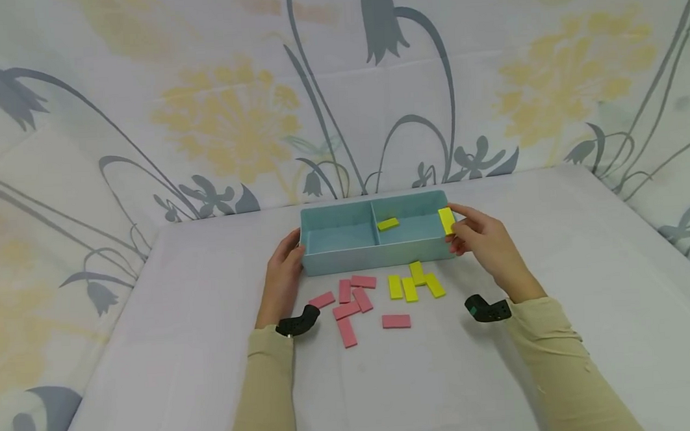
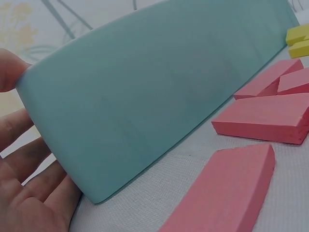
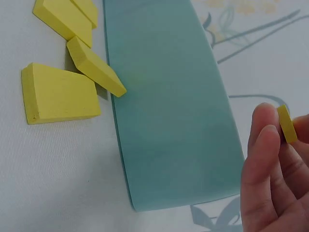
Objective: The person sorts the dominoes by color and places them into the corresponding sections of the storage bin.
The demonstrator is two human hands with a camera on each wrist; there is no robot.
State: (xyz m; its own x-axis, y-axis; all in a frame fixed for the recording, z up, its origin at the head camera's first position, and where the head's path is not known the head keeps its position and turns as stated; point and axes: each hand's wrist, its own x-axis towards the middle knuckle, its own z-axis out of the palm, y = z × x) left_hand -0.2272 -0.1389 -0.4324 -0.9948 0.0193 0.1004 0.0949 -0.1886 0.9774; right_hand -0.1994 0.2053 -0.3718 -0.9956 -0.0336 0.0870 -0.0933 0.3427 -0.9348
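Backdrop: from where I stand, a white cloth printed with grey bellflowers and yellow blooms [image 1: 234, 117] rises behind the work area.
Work surface: a white tablecloth [image 1: 183, 367], with faint creases.
Container: a teal rectangular box [image 1: 382, 256], split by a divider [image 1: 375, 224] into left and right compartments; it stands upright near the back of the surface.
Left hand [image 1: 282, 277]: grips the box at its left end, thumb at the front corner of the rim, fingers against the end wall.
Right hand [image 1: 490, 247]: pinches a yellow block [image 1: 447, 221] between thumb and fingertips.
Held block position: raised at the right end of the box; I cannot tell whether it is over the compartment or the rim.
Right compartment: one yellow tile [image 1: 388, 224] lies near the divider.
Yellow group: four loose yellow pieces [image 1: 395, 287] in front of the box, right of centre; one is tilted.
Pink group: seven pink blocks [image 1: 396, 321]; six cluster left of centre, one lies apart, nearer the person.
Sleeves [image 1: 266, 395]: tan, on both arms.
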